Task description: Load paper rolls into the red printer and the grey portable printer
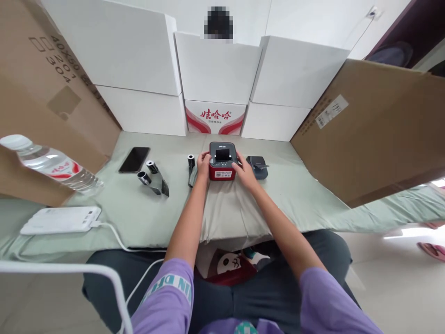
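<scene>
A red and black receipt printer [222,172] stands on the green cloth with a dark strip showing in its top slot. My left hand [203,164] is closed on its left side, and my right hand [244,170] grips its right side. Close by my right hand sits a smaller dark printer [257,168] with a dark strip sticking out. To the left of my left hand is a small paper roll [191,161] with a dark tail. Two more rolls, a paper roll [151,166] and another paper roll [143,177], lie further left with dark ends unrolled.
A black phone [134,160], a water bottle [55,164] and a white power bank [61,219] with a cable are on the left. White boxes [219,69] stack along the back. Large cardboard boxes stand left [66,97] and right [378,134].
</scene>
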Motion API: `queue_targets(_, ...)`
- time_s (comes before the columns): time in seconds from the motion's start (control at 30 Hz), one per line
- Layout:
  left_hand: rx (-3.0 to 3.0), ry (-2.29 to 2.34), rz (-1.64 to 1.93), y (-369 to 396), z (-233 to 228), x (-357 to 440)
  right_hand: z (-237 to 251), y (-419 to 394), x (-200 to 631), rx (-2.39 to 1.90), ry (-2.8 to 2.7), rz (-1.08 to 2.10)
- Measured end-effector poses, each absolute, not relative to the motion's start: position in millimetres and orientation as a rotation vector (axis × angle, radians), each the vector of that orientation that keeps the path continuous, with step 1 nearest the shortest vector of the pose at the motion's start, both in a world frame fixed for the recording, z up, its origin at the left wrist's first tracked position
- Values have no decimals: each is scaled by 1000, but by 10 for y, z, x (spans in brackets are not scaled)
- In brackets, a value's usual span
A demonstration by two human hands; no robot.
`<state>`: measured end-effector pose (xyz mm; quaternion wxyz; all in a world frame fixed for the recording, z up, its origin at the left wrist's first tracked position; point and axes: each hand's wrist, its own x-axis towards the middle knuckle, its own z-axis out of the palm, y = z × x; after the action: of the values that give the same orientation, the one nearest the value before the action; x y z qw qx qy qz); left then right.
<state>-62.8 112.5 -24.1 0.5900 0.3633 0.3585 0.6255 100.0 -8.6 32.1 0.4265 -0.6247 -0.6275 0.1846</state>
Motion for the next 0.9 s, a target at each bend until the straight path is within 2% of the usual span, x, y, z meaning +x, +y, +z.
queue_targets(0.2, 859, 800, 1339, 1078, -232, -756, -100, 41, 613, -1486, -1249, 491)
queue_targets(0.37, 930, 646, 1254, 1076, -265, -866, -160, 64, 644, -1420, -1219, 544)
queue_targets(0.63, 992, 723, 1228, 1036, -219, -884, -229, 108, 654, -1333, -1156, 581)
queue_targets(0.8, 1494, 899, 1390, 1045, -25, -956, -279, 156, 655, -1192, -1092, 563)
queue_targets(0.9, 1960, 1007, 1225, 1173, 214, -1006, -303, 196, 659, -1171, -1100, 558)
